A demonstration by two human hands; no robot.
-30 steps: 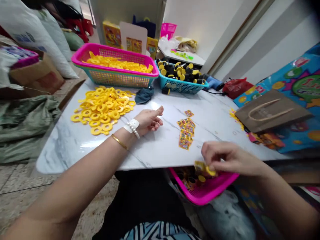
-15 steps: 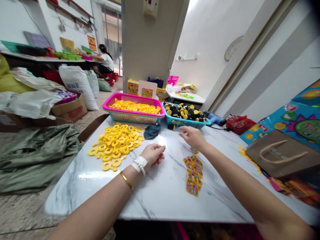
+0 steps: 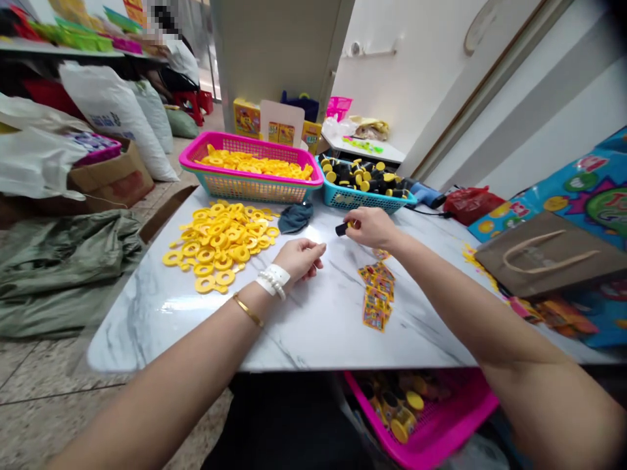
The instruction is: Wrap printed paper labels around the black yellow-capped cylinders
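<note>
My right hand pinches a small black cylinder with a yellow end just above the white marbled table, in front of the blue basket. Loosely closed, my left hand rests over the table's middle, thumb along the curled fingers, and no object shows in it. Left of it lies a heap of yellow plastic rings. A dark cloth piece sits between the heap and the blue basket, which is full of black cylinders with yellow ends. Printed orange stickers or cards lie below my right forearm.
A pink basket of yellow parts, nested in a teal one, stands at the back left. On the right are a brown paper bag and a red bag. Below the table edge is another pink basket. A person sits far left.
My right hand has closed on the black cylinder that stood by the blue basket and drawn it slightly nearer. My left hand stays about where it was. The view has tilted downward.
</note>
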